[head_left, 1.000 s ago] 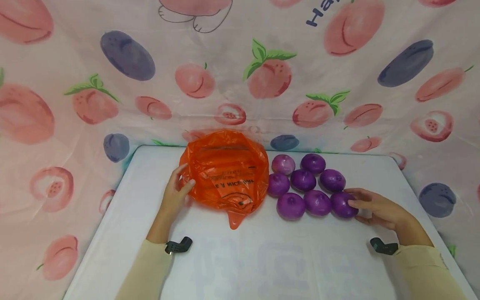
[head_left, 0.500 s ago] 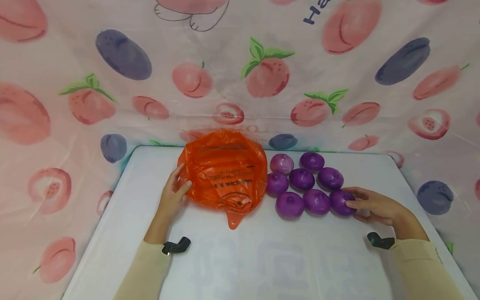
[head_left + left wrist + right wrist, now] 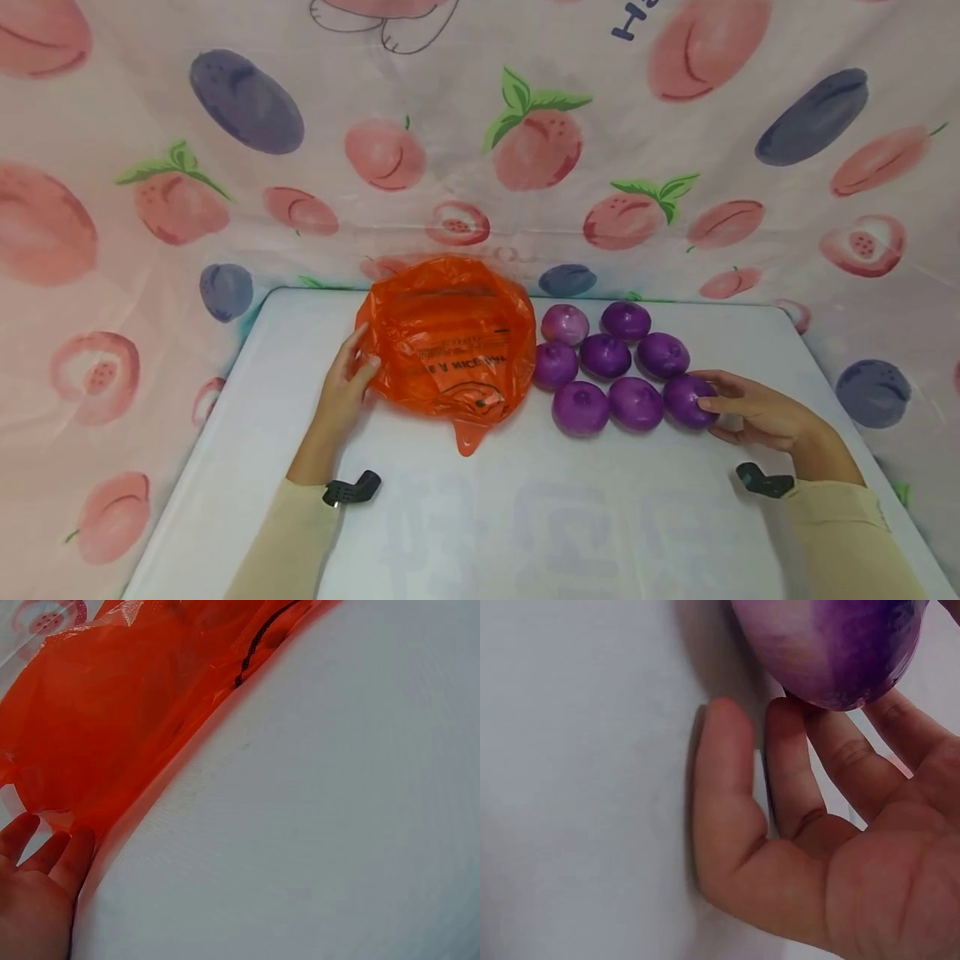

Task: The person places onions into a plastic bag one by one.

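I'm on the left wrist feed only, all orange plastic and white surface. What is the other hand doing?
Observer: The right hand is at the right end of a cluster of purple onions, its fingers against the endmost purple onion on the table.
Operator: How many onions in all?
Observer: Eight show in the head view, lying right of the orange bag; the nearest to it, the pale onion, sits at its edge.
Operator: Is my hand gripping the bag?
Observer: The left hand is at the bag's left edge, thumb on the plastic; whether it pinches it I cannot tell.
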### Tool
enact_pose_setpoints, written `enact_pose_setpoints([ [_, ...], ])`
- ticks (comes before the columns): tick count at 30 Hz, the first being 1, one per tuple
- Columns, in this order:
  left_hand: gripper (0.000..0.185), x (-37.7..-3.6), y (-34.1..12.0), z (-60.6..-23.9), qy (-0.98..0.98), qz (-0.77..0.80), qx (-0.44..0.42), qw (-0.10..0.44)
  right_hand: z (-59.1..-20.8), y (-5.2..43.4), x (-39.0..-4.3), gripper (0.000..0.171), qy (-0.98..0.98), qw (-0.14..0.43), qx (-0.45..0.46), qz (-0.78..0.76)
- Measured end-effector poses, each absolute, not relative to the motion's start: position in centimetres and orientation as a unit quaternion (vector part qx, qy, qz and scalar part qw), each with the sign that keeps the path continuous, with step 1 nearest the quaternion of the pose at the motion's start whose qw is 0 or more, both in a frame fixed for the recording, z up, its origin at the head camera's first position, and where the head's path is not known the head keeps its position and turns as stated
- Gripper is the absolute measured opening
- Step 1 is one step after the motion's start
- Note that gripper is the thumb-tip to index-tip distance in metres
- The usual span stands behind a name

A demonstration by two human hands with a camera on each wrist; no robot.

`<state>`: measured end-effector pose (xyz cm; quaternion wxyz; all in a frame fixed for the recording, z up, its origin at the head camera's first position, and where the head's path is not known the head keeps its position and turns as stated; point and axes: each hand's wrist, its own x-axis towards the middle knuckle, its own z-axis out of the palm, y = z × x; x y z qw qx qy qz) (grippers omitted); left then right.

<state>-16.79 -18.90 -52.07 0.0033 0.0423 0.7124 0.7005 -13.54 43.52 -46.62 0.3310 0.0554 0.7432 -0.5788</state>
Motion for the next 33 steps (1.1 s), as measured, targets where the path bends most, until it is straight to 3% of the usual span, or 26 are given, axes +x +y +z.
enact_pose_setpoints([
  [6, 0.059, -16.9, -19.0, -52.0, 0.719, 0.694, 0.031, 0.005, -46.3, 43.9, -13.9, 0.037, 0.725, 0.338, 0.029, -0.600],
  [23, 0.058, -16.6, -18.9, -51.7, 0.712, 0.702, 0.026, 0.019, -44.7, 42.9, -13.9, 0.030, 0.714, 0.344, 0.002, -0.610],
  [33, 0.058, -16.8, -19.0, -51.9, 0.716, 0.697, 0.033, 0.013, -42.0, 39.3, -14.5, 0.038, 0.748, 0.303, -0.053, -0.589],
])
